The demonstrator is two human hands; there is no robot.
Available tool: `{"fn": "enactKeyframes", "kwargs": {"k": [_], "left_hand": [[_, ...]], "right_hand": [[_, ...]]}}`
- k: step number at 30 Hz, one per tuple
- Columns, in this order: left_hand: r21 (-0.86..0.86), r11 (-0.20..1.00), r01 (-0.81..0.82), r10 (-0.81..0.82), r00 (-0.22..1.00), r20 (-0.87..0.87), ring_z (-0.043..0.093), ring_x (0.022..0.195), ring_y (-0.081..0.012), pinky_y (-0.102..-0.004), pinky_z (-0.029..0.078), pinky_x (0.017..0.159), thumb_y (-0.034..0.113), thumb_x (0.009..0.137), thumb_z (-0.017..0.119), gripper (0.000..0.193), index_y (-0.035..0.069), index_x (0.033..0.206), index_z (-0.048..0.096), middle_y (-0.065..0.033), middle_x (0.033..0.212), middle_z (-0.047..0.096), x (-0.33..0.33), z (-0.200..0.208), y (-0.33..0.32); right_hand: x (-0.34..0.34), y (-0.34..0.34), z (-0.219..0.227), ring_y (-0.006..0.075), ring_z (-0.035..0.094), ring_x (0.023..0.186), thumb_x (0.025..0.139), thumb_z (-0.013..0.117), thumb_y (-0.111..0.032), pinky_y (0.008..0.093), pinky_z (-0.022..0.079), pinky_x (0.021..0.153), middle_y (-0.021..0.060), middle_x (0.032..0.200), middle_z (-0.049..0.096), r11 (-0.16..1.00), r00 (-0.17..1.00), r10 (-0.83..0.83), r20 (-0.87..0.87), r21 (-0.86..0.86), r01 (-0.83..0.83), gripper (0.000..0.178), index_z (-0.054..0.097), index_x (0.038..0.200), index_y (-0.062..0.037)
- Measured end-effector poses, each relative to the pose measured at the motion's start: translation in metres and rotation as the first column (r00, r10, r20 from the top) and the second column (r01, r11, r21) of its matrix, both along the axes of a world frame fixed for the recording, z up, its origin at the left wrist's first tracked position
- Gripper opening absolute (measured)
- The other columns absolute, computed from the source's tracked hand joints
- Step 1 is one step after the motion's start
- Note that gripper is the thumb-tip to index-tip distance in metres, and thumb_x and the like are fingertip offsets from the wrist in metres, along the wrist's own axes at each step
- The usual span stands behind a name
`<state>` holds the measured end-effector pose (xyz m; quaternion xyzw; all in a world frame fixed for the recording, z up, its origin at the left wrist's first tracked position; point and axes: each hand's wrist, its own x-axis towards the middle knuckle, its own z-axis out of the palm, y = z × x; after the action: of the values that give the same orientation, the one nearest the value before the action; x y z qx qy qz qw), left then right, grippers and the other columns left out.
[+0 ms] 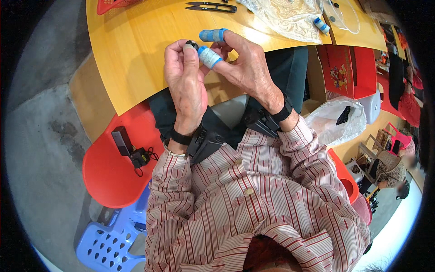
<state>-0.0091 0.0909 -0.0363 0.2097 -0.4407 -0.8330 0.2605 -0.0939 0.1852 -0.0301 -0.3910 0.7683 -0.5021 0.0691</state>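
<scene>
My left hand (186, 84) is closed above the near edge of the yellow table, pinching a small black round piece (192, 44) between thumb and fingertips. Close on its right is my right hand (250, 68), whose thumb and index finger are stretched apart. Blue and grey tape (209, 57) wraps the right thumb, which reaches beside the black piece. More of this wrapping (213, 35) covers the raised index finger. The other right fingers are partly hidden behind the left hand. Each wrist carries a black strapped device.
Black thread snips (211, 7) lie on the table (131, 54), near a clear plastic bag (290, 18) and a blue-grey roll (321, 26). A red basket (113, 4) stands far left. Black devices rest on a red stool (104, 167). Right are a red box (346, 70) and white bag (342, 122).
</scene>
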Motion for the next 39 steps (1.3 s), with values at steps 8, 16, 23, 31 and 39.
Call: {"fn": "enactKeyframes", "kwargs": {"k": [8,16,23,31,39], "left_hand": [[0.025,1.000,0.017,-0.017,1.000,-0.027,0.054,0.093,-0.0188,-0.0410,0.047,0.086,0.017,0.095,0.043,0.022,0.001,0.110,0.041,-0.0087,0.102,0.050,0.002,0.002,0.002],[-0.064,0.994,0.089,-0.087,0.996,0.034,0.053,0.084,-0.0143,-0.0346,0.047,0.082,0.013,0.092,0.049,0.017,0.000,0.104,0.049,-0.0073,0.096,0.054,0.010,0.002,-0.014],[-0.354,0.911,0.212,-0.176,0.976,0.131,0.054,0.075,-0.0098,-0.0207,0.044,0.073,0.005,0.084,0.060,0.016,-0.002,0.098,0.056,-0.0036,0.084,0.058,0.019,0.005,-0.028],[-0.708,0.646,0.284,-0.241,0.957,0.164,0.054,0.081,-0.0153,-0.0247,0.044,0.075,0.011,0.078,0.066,0.018,-0.002,0.089,0.061,-0.0064,0.087,0.056,0.019,0.015,-0.040],[-0.818,0.494,0.296,-0.250,0.949,0.192,0.052,0.087,-0.0216,-0.0291,0.043,0.074,0.017,0.076,0.067,0.020,0.000,0.085,0.063,-0.0086,0.087,0.053,0.016,0.016,-0.041]], "right_hand": [[-0.003,0.003,-0.005,0.0184,0.059,0.060,0.077,0.068,-0.027,0.0275,0.048,0.057,0.0088,0.072,0.062,1.000,1.000,-0.028,-0.002,-0.011,0.028,0.031,0.064,0.097,-0.0041],[-0.011,0.011,0.005,0.0096,0.056,0.059,0.078,0.069,-0.029,0.0245,0.047,0.052,0.0036,0.074,0.063,0.992,0.955,0.047,0.294,-0.127,-0.009,0.029,0.065,0.092,-0.0030],[-0.024,0.026,0.004,0.0026,0.053,0.068,0.083,0.064,-0.034,0.0150,0.047,0.049,0.0020,0.084,0.063,0.944,0.517,0.321,0.794,-0.221,-0.247,0.038,0.060,0.105,-0.0033],[-0.026,0.026,0.001,0.0030,0.055,0.070,0.083,0.063,-0.035,0.0133,0.050,0.050,0.0050,0.089,0.064,0.860,0.291,0.445,0.847,-0.314,-0.402,0.039,0.059,0.105,-0.0025],[-0.020,0.027,0.002,0.0034,0.058,0.070,0.084,0.062,-0.035,0.0134,0.051,0.053,0.0070,0.090,0.064,0.798,0.085,0.508,0.857,-0.432,-0.420,0.039,0.059,0.104,-0.0016]]}}
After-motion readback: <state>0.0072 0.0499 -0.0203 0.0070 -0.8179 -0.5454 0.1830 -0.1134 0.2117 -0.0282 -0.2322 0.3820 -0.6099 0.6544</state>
